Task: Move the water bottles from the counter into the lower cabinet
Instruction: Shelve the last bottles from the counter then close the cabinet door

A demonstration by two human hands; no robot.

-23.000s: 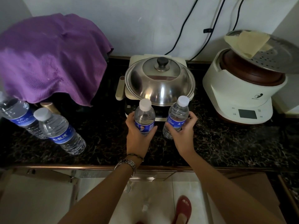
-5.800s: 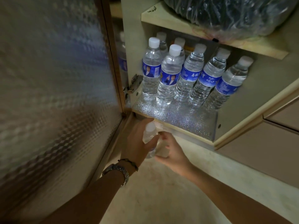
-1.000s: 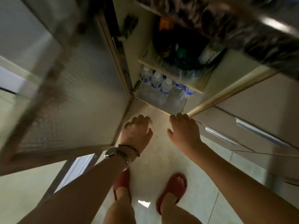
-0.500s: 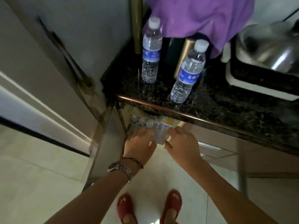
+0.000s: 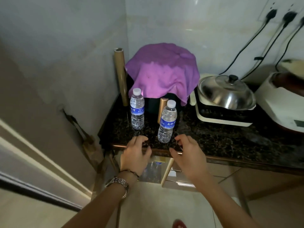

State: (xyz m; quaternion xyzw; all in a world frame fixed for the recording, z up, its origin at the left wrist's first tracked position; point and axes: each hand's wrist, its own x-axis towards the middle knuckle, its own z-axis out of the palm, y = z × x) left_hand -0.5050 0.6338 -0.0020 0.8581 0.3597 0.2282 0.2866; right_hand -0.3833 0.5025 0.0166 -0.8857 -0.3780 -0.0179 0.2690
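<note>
Two clear, capped water bottles with blue labels stand upright on the dark counter (image 5: 213, 139). The left bottle (image 5: 137, 111) stands beyond the left hand (image 5: 135, 155). The right bottle (image 5: 167, 121) stands between both hands, nearer the right hand (image 5: 189, 155), touched by neither.

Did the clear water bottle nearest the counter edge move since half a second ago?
No. The clear water bottle stands in the same spot before the small gold cylinder; only the camera shifted.

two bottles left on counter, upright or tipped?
Upright. Left water bottle and right water bottle both stand on their bases on the counter, caps up, neither touched.
</note>
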